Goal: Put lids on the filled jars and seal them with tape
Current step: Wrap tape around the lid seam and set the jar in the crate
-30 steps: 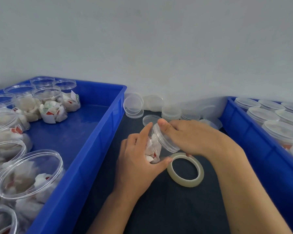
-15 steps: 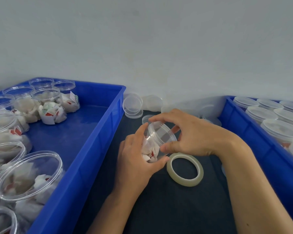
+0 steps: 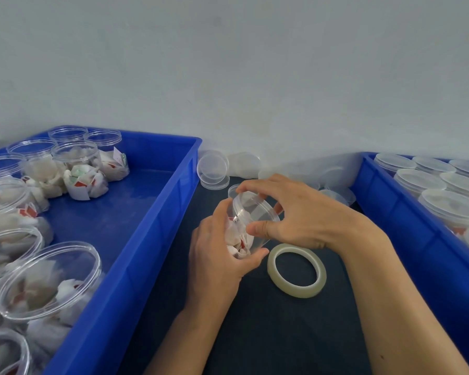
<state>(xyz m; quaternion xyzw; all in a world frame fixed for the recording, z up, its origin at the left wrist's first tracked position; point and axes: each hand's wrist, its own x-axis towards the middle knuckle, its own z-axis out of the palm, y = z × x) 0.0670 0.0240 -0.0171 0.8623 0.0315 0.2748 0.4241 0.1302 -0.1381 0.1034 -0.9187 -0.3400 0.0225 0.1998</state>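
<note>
Over the dark mat (image 3: 255, 334) between two blue plastic crates, the person's left hand (image 3: 217, 262) wraps its curled fingers round a clear plastic jar of white wrapped packets (image 3: 240, 239), tilted away. The right hand (image 3: 295, 212) arches above it, thumb and fingertips pinched on the rim of a clear round plastic lid (image 3: 255, 209). The lid looks only partly seated, though glare blurs the edge; pressed crooked, it could jam or pop off, and the tilt might spill packets beside the flat clear tape roll (image 3: 296, 269).
</note>
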